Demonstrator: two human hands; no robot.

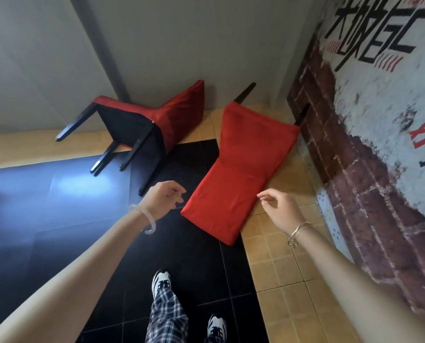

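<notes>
Two chairs in red covers lie tipped on the floor. The nearer red-covered chair (241, 169) lies flat in front of me, its black legs pointing at the far wall. A second red chair (142, 127) lies on its side to the left, black underside and legs showing. My left hand (162, 199) hovers just left of the nearer chair's lower edge, fingers loosely curled, holding nothing. My right hand (280, 209) hovers at that chair's right edge, fingers relaxed, empty. Neither hand clearly touches the cover.
A painted brick wall (369, 169) runs close along the right. Grey walls (171, 45) meet in a corner behind the chairs. The floor is glossy black tile (186, 263) bordered by tan tile (280, 268). My legs in plaid trousers and white trainers (160, 280) stand below.
</notes>
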